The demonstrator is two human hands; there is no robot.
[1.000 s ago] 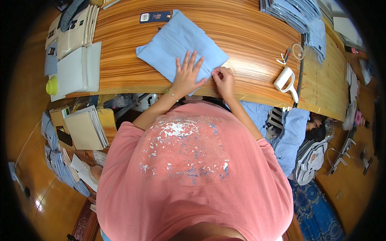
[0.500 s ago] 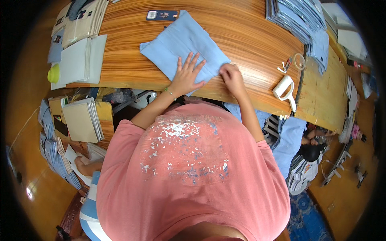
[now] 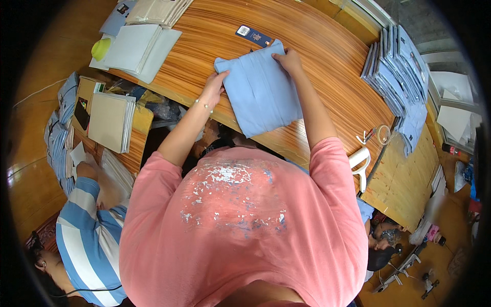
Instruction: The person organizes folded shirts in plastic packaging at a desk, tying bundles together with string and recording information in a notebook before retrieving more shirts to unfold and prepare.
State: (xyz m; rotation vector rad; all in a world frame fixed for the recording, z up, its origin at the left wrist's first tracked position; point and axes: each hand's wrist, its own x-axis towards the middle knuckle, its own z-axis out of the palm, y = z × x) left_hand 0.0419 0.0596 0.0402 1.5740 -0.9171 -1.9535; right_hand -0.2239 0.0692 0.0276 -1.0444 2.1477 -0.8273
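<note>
A folded light blue garment (image 3: 263, 89) lies on the wood-grain table (image 3: 204, 46), its near end reaching to the table's front edge. My left hand (image 3: 212, 88) holds its left edge, the thumb on top and the other fingers partly hidden at the side. At its far right corner my right hand (image 3: 288, 61) grips the cloth, thumb over the top. Just beyond the garment's far edge is a dark blue hang tag (image 3: 253, 36) with a white label.
Stacks of folded blue garments (image 3: 396, 71) stand at the right. A white-handled roller (image 3: 360, 166) and a tape roll (image 3: 383, 134) lie near the right edge. Pale flat packets (image 3: 135, 48) are piled at left. A person in a striped shirt (image 3: 89, 235) sits at my left.
My left hand has gone from lying flat on the garment to holding its left edge. My right hand has moved to the far right corner. The garment has turned, and the view has shifted.
</note>
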